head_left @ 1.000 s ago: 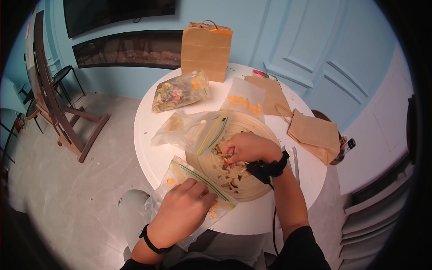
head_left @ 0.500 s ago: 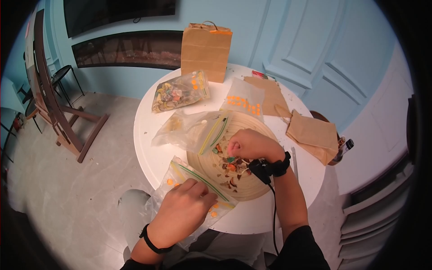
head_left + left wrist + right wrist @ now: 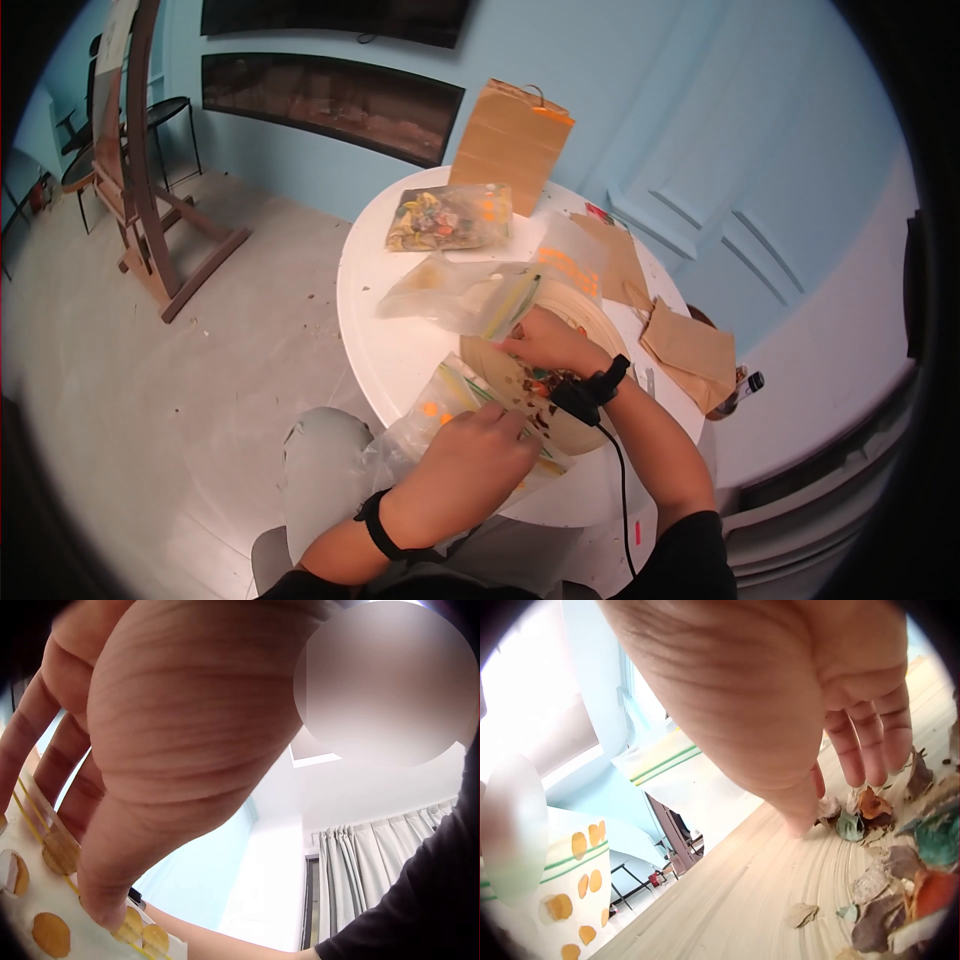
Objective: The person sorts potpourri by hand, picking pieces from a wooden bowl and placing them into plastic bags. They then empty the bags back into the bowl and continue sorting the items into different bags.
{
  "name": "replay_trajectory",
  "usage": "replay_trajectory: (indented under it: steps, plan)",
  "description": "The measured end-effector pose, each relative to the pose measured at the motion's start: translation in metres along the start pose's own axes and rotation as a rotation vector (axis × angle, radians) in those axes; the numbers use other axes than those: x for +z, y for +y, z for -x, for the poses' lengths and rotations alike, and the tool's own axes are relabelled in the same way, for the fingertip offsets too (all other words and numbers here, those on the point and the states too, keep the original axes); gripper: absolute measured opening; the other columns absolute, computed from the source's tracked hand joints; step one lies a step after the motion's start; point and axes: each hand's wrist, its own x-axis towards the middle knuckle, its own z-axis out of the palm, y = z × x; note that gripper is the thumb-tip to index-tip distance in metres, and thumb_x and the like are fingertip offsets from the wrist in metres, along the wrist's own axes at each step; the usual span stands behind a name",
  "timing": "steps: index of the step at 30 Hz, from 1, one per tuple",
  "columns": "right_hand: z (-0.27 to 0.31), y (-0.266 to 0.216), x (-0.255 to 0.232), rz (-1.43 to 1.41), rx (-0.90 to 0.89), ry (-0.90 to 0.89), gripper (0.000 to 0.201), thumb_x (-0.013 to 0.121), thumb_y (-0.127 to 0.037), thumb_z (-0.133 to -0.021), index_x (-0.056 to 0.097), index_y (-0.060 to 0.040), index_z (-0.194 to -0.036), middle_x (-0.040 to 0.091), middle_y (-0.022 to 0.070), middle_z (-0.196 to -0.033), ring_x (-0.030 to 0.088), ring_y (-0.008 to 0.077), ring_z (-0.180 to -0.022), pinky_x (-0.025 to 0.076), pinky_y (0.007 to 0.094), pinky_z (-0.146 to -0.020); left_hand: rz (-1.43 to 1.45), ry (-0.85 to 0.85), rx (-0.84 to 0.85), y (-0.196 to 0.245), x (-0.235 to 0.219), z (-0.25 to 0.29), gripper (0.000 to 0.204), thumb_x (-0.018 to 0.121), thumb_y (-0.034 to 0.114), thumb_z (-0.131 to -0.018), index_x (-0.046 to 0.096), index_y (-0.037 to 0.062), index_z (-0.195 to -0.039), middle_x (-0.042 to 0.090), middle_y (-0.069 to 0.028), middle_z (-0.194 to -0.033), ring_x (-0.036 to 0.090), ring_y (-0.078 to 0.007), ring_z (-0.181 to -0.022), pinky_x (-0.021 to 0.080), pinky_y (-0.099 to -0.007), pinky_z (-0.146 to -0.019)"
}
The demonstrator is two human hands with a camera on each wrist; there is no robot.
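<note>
My left hand (image 3: 475, 460) grips the zip edge of a clear zip bag with orange dots (image 3: 435, 410) at the near side of the table. The left wrist view shows the thumb and fingers on the dotted plastic (image 3: 51, 935). My right hand (image 3: 560, 345) is over a round wooden tray (image 3: 757, 874), its fingers pointing down at the surface. In the right wrist view, the fingertips and thumb stand around a few dried petals (image 3: 875, 806), with more coloured pieces (image 3: 934, 892) beside them. Another zip bag (image 3: 435, 295) lies at the tray's far left edge, its mouth close to the right fingertips.
A zip bag full of dried flower pieces (image 3: 450, 220) lies farther back, before an upright brown paper bag (image 3: 510, 145). A dotted zip bag (image 3: 570, 255) and a folded paper bag (image 3: 690, 345) are on the right. A wooden easel (image 3: 150, 180) stands left of the table.
The head view has turned and tilted, shifting the table rightward. My right hand has gone from a closely curled pose above the petals to reaching down at the tray. The left hand keeps its grip.
</note>
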Motion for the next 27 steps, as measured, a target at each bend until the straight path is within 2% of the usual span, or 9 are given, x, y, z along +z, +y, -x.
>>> replay_trajectory:
  steps: [2, 5, 8, 11, 14, 17, 20, 23, 27]
  plan:
    - [-0.001, 0.002, 0.002, 0.038, 0.076, 0.004, 0.033, 0.071, -0.017, -0.087, 0.067, -0.0008, -0.116, 0.071, 0.0205, -0.102, 0.067, 0.0376, -0.094, 0.053, 0.0421, -0.084, 0.016, 0.02, -0.002, -0.002, 0.001, 0.003, 0.009, 0.072, 0.009, -0.077, 0.069, 0.0094, -0.086, 0.061, -0.0049, -0.085, 0.062, -0.0246, -0.085, 0.054, -0.0362, -0.07]
    - [0.003, -0.004, -0.002, 0.072, 0.085, 0.002, 0.032, 0.071, -0.012, -0.085, 0.068, -0.0018, -0.115, 0.072, 0.0182, -0.097, 0.068, 0.0352, -0.089, 0.054, 0.0404, -0.083, 0.024, 0.014, 0.002, -0.005, 0.001, 0.006, 0.01, 0.072, 0.009, -0.077, 0.069, 0.0097, -0.087, 0.061, -0.0051, -0.086, 0.062, -0.0244, -0.086, 0.053, -0.0363, -0.069]
    - [0.011, -0.021, -0.009, 0.069, 0.214, -0.041, 0.029, 0.071, -0.012, -0.086, 0.068, 0.0005, -0.113, 0.072, 0.0146, -0.091, 0.069, 0.0271, -0.086, 0.055, 0.0367, -0.081, 0.026, 0.008, 0.004, -0.008, -0.001, 0.009, 0.01, 0.072, 0.009, -0.077, 0.069, 0.0102, -0.086, 0.061, -0.0049, -0.086, 0.062, -0.0241, -0.086, 0.053, -0.0363, -0.069]
    - [0.017, -0.008, -0.009, -0.187, 0.238, -0.075, 0.027, 0.071, -0.013, -0.091, 0.069, 0.0036, -0.112, 0.073, 0.0098, -0.094, 0.069, 0.0177, -0.087, 0.055, 0.0299, -0.081, 0.01, 0.018, -0.014, -0.011, -0.004, 0.012, 0.009, 0.072, 0.01, -0.077, 0.068, 0.0105, -0.085, 0.06, -0.0045, -0.085, 0.062, -0.0237, -0.085, 0.053, -0.0361, -0.069]
    - [0.033, -0.009, -0.011, -0.637, 0.371, -0.01, 0.018, 0.066, -0.008, -0.097, 0.069, 0.0031, -0.111, 0.071, 0.0039, -0.098, 0.065, 0.0091, -0.083, 0.052, 0.0216, -0.073, 0.002, 0.027, -0.027, -0.013, -0.008, 0.014, 0.008, 0.071, 0.01, -0.077, 0.068, 0.0104, -0.084, 0.06, -0.0041, -0.084, 0.062, -0.0234, -0.084, 0.053, -0.0358, -0.069]
    - [0.041, 0.014, -0.012, -1.132, 0.349, -0.067, 0.019, 0.063, -0.006, -0.099, 0.068, 0.0037, -0.114, 0.071, 0.0055, -0.103, 0.067, 0.0101, -0.086, 0.053, 0.0213, -0.076, 0.0, 0.026, -0.037, -0.014, -0.01, 0.013, 0.007, 0.071, 0.009, -0.077, 0.068, 0.0103, -0.083, 0.06, -0.004, -0.083, 0.062, -0.0232, -0.083, 0.053, -0.0353, -0.069]
    - [0.052, 0.011, -0.012, -1.247, 0.386, -0.003, 0.021, 0.061, -0.006, -0.101, 0.067, 0.0044, -0.118, 0.072, 0.0059, -0.103, 0.066, 0.0092, -0.084, 0.054, 0.0213, -0.074, 0.009, 0.023, -0.043, -0.012, -0.008, 0.01, 0.006, 0.07, 0.009, -0.077, 0.069, 0.0106, -0.083, 0.06, -0.0036, -0.082, 0.061, -0.023, -0.083, 0.053, -0.0349, -0.07]
    - [0.06, 0.013, -0.016, -1.203, 0.404, -0.006, 0.025, 0.064, -0.011, -0.101, 0.066, 0.0035, -0.122, 0.073, 0.0062, -0.101, 0.067, 0.0087, -0.081, 0.053, 0.0207, -0.07, -0.01, -0.009, -0.046, -0.008, -0.006, 0.007, 0.006, 0.069, 0.008, -0.078, 0.069, 0.0113, -0.083, 0.06, -0.0032, -0.082, 0.061, -0.0227, -0.083, 0.053, -0.0346, -0.071]
    - [0.073, 0.011, -0.018, -0.869, 0.382, 0.042, 0.03, 0.065, -0.016, -0.101, 0.066, 0.0026, -0.124, 0.074, 0.0054, -0.101, 0.064, 0.0069, -0.081, 0.052, 0.0193, -0.069, -0.057, -0.081, -0.046, -0.006, -0.003, 0.005, 0.009, 0.068, 0.009, -0.078, 0.071, 0.0122, -0.086, 0.06, -0.0023, -0.082, 0.061, -0.0219, -0.084, 0.053, -0.034, -0.07]
